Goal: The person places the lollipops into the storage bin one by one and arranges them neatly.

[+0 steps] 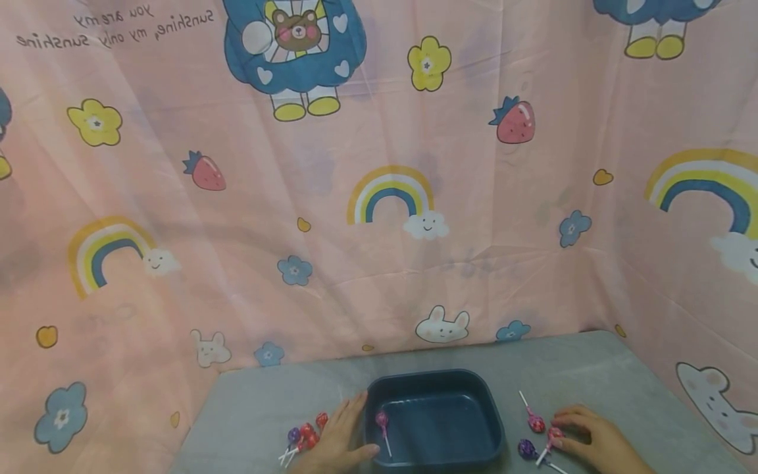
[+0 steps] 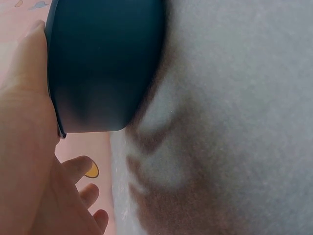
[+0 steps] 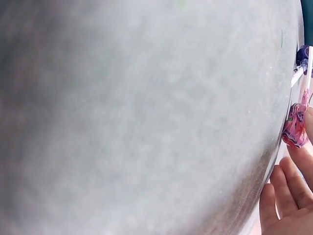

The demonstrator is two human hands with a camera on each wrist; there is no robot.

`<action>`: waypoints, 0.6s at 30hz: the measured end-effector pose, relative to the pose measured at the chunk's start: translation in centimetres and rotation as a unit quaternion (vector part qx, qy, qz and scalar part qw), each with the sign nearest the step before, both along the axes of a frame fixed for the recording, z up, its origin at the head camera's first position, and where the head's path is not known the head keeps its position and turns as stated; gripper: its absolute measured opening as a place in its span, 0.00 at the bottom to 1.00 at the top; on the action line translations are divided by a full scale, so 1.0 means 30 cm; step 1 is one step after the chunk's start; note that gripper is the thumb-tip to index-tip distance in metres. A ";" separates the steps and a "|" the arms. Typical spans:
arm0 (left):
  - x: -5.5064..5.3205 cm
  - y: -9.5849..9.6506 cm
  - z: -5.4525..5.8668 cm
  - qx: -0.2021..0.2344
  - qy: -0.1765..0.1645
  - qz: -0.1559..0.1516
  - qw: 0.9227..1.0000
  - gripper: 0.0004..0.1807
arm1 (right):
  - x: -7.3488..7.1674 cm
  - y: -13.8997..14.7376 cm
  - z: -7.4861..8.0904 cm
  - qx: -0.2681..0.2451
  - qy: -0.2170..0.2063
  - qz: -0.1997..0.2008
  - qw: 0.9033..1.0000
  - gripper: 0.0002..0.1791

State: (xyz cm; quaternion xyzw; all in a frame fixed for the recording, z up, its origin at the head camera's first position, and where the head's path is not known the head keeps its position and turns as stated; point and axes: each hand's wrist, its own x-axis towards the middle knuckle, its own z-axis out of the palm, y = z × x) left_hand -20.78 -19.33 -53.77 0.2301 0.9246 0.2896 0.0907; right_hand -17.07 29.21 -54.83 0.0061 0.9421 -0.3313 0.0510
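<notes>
A dark blue rectangular tray (image 1: 438, 457) stands on the table, with a pink-wrapped lollipop (image 1: 382, 420) inside near its left wall. My left hand (image 1: 340, 438) rests against the tray's left side, fingers extended and thumb over the rim; in the left wrist view the thumb lies along the rim. To the right of the tray, my right hand (image 1: 592, 438) pinches a pink and red wrapped lollipop (image 3: 296, 128) between thumb and index finger, its white stick pointing away from the palm. Close by lie another pink-red lollipop (image 1: 535, 423) and a purple one (image 1: 526, 449).
Left of my left hand, several red and purple lollipops (image 1: 305, 431) are bunched together with their sticks towards me. The grey tabletop (image 1: 254, 395) meets a pink patterned cloth (image 1: 249, 316) at the back, and the cloth continues along the right side.
</notes>
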 end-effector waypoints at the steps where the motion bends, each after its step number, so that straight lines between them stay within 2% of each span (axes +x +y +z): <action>1: -0.001 0.000 0.000 0.001 0.004 -0.002 1.000 0.45 | 0.000 0.001 -0.001 0.001 0.003 0.004 1.000 0.24; 6: -0.002 -0.003 -0.003 0.004 0.011 -0.006 1.000 0.45 | 0.005 0.000 -0.001 0.014 0.019 0.011 1.000 0.22; 11: -0.002 -0.004 -0.005 0.005 0.009 -0.003 1.000 0.46 | 0.003 -0.002 0.002 0.012 0.015 0.012 1.000 0.22; 18: -0.007 -0.004 -0.023 0.008 0.025 -0.008 1.000 0.46 | 0.008 -0.004 0.009 0.015 0.020 0.017 1.000 0.21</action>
